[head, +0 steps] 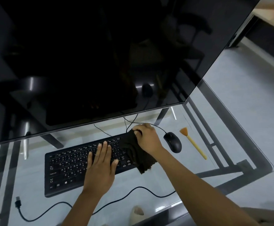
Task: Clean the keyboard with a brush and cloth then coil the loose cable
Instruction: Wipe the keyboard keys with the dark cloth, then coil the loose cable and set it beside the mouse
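A black keyboard (84, 167) lies on a glass counter (230, 111), in front of a large dark monitor (92, 54) that fills the upper part of the view. The left hand (102, 165) rests flat across the middle keys, its grip wide, fingers straight and spread slightly, holding nothing. The right hand (147, 139) sits at the keyboard's far right corner, its grip closed on a dark cloth (134, 152), fingers curled and bunching the upper end of the fabric. The rest of the cloth drapes over the right end of the keyboard and hangs past its near edge onto the glass. Just right of that hand lies a black mouse (173, 141), its wire running behind the hand toward the monitor. Beside the mouse, further right and apart from it, lies a brush (193, 142) with a yellow handle and orange bristles pointing away. A loose black cable (133, 191) snakes in waves across the counter nearer than the keyboard, passing under the left forearm, its USB plug (18, 202) lying at the left end
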`<move>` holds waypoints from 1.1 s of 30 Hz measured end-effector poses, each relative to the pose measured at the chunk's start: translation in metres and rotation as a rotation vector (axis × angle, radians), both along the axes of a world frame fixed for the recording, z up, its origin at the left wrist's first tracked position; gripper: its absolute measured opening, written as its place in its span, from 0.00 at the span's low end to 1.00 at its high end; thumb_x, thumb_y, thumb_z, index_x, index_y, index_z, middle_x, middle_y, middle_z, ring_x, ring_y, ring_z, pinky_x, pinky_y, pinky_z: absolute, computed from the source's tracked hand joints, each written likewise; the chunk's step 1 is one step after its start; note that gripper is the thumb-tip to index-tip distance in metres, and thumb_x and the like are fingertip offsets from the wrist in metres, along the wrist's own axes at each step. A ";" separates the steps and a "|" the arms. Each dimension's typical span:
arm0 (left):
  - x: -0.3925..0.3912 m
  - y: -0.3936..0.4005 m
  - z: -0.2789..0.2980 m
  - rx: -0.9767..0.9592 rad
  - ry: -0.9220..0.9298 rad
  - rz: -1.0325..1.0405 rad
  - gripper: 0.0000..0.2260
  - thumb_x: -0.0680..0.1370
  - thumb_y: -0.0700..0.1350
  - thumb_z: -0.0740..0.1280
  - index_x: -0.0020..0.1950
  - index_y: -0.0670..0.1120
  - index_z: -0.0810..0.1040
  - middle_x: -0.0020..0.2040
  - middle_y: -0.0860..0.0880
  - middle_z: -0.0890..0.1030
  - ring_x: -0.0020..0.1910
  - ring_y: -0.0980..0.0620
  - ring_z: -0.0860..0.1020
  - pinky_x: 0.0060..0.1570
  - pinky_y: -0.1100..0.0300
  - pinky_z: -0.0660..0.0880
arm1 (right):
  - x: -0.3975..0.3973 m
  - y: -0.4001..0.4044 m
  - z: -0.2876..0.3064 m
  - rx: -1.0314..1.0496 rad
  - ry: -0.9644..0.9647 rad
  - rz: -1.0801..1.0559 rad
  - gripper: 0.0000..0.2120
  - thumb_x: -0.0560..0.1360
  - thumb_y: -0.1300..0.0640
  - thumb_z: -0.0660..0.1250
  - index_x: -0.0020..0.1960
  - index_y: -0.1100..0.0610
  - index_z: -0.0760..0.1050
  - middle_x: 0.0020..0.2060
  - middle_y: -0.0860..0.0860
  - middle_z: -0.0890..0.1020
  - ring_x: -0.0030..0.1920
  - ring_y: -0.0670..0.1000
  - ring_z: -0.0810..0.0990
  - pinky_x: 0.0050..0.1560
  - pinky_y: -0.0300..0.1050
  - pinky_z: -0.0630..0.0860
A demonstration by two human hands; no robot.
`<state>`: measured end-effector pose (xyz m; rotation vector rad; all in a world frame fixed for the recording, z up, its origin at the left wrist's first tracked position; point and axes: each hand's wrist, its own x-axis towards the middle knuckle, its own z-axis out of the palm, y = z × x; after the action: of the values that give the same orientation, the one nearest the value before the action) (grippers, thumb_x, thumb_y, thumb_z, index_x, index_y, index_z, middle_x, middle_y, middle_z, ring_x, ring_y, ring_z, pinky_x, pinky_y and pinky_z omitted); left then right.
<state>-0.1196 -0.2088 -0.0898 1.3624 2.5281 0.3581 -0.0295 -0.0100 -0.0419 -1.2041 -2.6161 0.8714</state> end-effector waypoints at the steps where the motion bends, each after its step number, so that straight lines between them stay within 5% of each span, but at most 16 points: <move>1: 0.000 0.000 0.001 -0.006 -0.008 -0.001 0.32 0.77 0.62 0.36 0.77 0.46 0.48 0.77 0.53 0.45 0.76 0.55 0.39 0.74 0.51 0.37 | -0.006 0.002 0.001 -0.006 -0.044 -0.006 0.14 0.78 0.56 0.62 0.63 0.50 0.75 0.58 0.55 0.75 0.58 0.58 0.73 0.62 0.52 0.72; 4: -0.002 0.000 0.005 -0.017 -0.039 -0.012 0.33 0.76 0.63 0.34 0.77 0.47 0.46 0.77 0.53 0.43 0.75 0.56 0.37 0.74 0.50 0.38 | -0.017 -0.002 0.004 -0.004 -0.198 0.021 0.23 0.77 0.52 0.65 0.71 0.50 0.67 0.63 0.57 0.71 0.63 0.59 0.69 0.64 0.53 0.69; 8: -0.004 0.000 0.010 -0.038 -0.065 -0.025 0.35 0.74 0.64 0.33 0.77 0.47 0.46 0.77 0.54 0.41 0.75 0.56 0.35 0.74 0.51 0.36 | -0.020 -0.002 0.002 0.025 -0.272 0.052 0.22 0.75 0.48 0.67 0.66 0.53 0.71 0.60 0.57 0.73 0.63 0.58 0.69 0.62 0.53 0.67; 13: -0.006 0.017 0.033 0.217 -0.308 0.025 0.36 0.76 0.59 0.62 0.77 0.47 0.49 0.77 0.55 0.48 0.75 0.59 0.42 0.75 0.51 0.42 | -0.004 -0.007 0.021 -0.036 -0.117 0.156 0.11 0.75 0.49 0.67 0.54 0.53 0.73 0.54 0.52 0.73 0.58 0.54 0.67 0.59 0.49 0.65; 17: 0.001 0.061 0.071 0.296 -0.671 -0.017 0.38 0.70 0.54 0.74 0.75 0.55 0.59 0.69 0.63 0.66 0.69 0.60 0.62 0.67 0.56 0.64 | 0.039 -0.002 0.062 -0.180 0.023 0.209 0.08 0.76 0.52 0.66 0.47 0.52 0.66 0.39 0.48 0.75 0.38 0.46 0.73 0.39 0.40 0.70; 20: 0.020 0.098 0.098 0.206 -0.746 -0.111 0.13 0.70 0.49 0.74 0.53 0.54 0.78 0.46 0.58 0.81 0.46 0.61 0.79 0.47 0.62 0.75 | 0.085 0.021 0.087 -0.155 0.063 0.116 0.09 0.76 0.51 0.66 0.46 0.52 0.67 0.37 0.47 0.75 0.38 0.45 0.75 0.39 0.39 0.72; 22: 0.043 0.119 0.111 0.203 -0.808 -0.099 0.05 0.72 0.49 0.72 0.44 0.52 0.78 0.38 0.53 0.82 0.38 0.59 0.80 0.38 0.62 0.75 | 0.115 0.041 0.099 -0.178 0.053 0.003 0.11 0.75 0.47 0.67 0.47 0.50 0.67 0.40 0.48 0.76 0.42 0.48 0.78 0.43 0.44 0.76; 25: 0.098 0.157 0.117 0.228 -1.064 0.053 0.05 0.73 0.47 0.70 0.46 0.48 0.77 0.45 0.47 0.82 0.44 0.51 0.82 0.42 0.51 0.81 | 0.170 0.084 0.111 -0.308 -0.013 -0.126 0.12 0.74 0.44 0.68 0.51 0.49 0.70 0.45 0.48 0.77 0.47 0.48 0.78 0.48 0.45 0.77; 29: 0.168 0.211 0.111 0.173 -1.201 0.141 0.10 0.75 0.44 0.68 0.56 0.45 0.75 0.53 0.47 0.80 0.48 0.49 0.81 0.40 0.51 0.82 | 0.241 0.144 0.109 -0.641 0.033 -0.198 0.11 0.73 0.56 0.70 0.54 0.51 0.74 0.50 0.55 0.80 0.52 0.56 0.80 0.58 0.58 0.77; 33: 0.205 0.253 0.094 0.089 -1.120 0.153 0.09 0.75 0.46 0.68 0.52 0.46 0.74 0.49 0.46 0.79 0.47 0.48 0.80 0.39 0.51 0.82 | 0.274 0.185 0.086 -0.641 0.002 -0.318 0.11 0.72 0.58 0.71 0.53 0.51 0.75 0.50 0.55 0.81 0.51 0.56 0.81 0.56 0.56 0.78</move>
<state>0.0855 0.0445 0.0039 0.6461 1.6534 0.9458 0.2441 0.1750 0.0445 -1.6819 -2.0959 1.6928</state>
